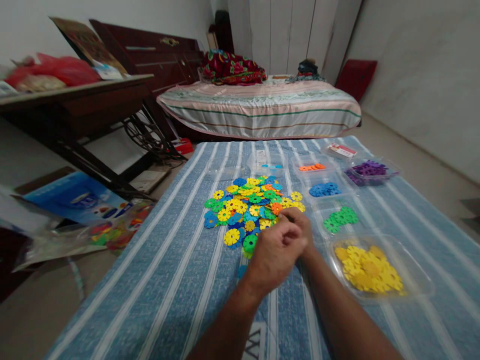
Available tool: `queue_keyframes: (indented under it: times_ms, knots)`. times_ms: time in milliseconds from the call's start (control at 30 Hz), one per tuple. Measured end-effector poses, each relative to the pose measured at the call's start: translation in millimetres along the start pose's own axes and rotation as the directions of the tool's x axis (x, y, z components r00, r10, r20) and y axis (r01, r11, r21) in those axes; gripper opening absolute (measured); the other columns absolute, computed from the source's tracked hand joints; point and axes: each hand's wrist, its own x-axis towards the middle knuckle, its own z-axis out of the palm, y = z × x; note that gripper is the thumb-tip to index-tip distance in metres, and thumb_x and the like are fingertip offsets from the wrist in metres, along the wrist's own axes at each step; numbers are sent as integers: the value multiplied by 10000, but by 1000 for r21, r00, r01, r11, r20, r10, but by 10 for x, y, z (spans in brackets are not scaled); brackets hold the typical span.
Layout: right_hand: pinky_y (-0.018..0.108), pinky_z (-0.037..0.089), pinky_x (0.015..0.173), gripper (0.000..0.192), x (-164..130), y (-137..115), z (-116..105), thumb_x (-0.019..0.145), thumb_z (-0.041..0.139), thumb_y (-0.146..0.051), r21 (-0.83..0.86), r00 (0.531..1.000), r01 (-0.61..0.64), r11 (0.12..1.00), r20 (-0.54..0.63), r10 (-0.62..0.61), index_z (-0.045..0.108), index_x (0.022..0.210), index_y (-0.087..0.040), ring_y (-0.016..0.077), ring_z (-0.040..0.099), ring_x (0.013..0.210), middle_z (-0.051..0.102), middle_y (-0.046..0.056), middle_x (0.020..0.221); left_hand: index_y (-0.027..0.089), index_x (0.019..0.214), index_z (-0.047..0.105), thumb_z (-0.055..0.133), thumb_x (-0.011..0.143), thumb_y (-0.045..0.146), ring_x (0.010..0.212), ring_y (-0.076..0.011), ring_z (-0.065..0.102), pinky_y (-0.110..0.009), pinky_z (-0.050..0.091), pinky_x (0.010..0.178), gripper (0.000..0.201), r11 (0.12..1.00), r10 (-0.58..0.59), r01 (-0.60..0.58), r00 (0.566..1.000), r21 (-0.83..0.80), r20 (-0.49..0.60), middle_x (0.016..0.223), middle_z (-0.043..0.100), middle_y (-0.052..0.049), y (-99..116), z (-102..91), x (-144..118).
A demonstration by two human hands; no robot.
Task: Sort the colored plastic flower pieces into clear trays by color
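A loose heap of flower-shaped plastic discs (232, 205) in yellow, green, blue and orange lies on the striped cloth. At its near right edge, my left hand (275, 255) is closed with curled fingers; whatever it may hold is hidden. Just behind and partly covered by it, my right hand (300, 225) bends its fingers over the heap. Its fingertips are beside an orange disc (276, 208), and I cannot see what is between them. A green disc (249, 243) lies left of my left hand.
Clear plastic boxes on the right hold sorted discs: yellow (371, 270), green (341, 219), blue (324, 189), orange (312, 167) and purple (369, 169). Another box with light blue pieces (272, 166) stands behind the heap. Beyond are a bed (258, 110) and a sewing table (78, 90).
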Motion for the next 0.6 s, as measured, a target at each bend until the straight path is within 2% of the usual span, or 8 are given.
queue_keyframes:
  times_ms: [67,133,200,267,400,500,600]
  knots:
    - [290,433,669,188,32,-9,4,829,513,-286,12,1000,-25,1000,-13,25,631,707,-206,161,559,701,605,10,716,183,745,647,592,764,234,631,-113,590,-225,465,613,77,988,-20,39,992,151,-127,693,649,20,-181,-213,27]
    - [294,429,686,187,51,-15,7,827,512,-283,14,999,-47,999,-21,47,638,711,-208,162,561,710,611,12,725,184,732,637,571,785,251,645,-124,592,-239,464,635,109,940,-27,103,973,325,-230,703,645,12,-363,-448,39]
    - [292,427,686,184,54,-21,10,822,512,-283,11,998,-55,998,-20,55,641,711,-212,163,563,715,613,12,724,183,760,648,574,786,252,691,-145,609,-254,462,661,104,869,-49,173,962,464,-268,736,655,-2,-503,-639,29]
    - [291,427,686,183,49,-27,11,819,516,-284,15,998,-56,998,-21,56,640,703,-215,162,565,712,615,8,720,181,816,666,596,779,251,743,-163,622,-264,459,690,105,793,-77,223,960,567,-271,790,668,-18,-588,-746,2]
    - [296,429,692,184,36,-23,10,815,517,-277,17,998,-45,999,-34,45,646,701,-213,164,565,709,616,6,714,183,918,684,647,772,273,813,-177,627,-266,447,735,175,678,-112,243,967,694,-230,881,669,-35,-646,-747,-50]
    - [300,432,697,178,32,-4,11,815,521,-275,17,999,-44,999,-26,44,658,720,-212,168,569,720,632,14,739,194,973,686,657,776,286,862,-187,627,-266,441,764,220,638,-130,238,971,732,-202,928,661,-43,-660,-692,-61]
    - [301,432,702,179,31,7,13,820,525,-275,24,999,-47,999,-23,47,659,722,-208,170,574,733,641,21,757,207,947,686,655,778,277,867,-185,620,-263,431,766,185,616,-135,224,975,755,-179,931,646,-38,-669,-666,-55]
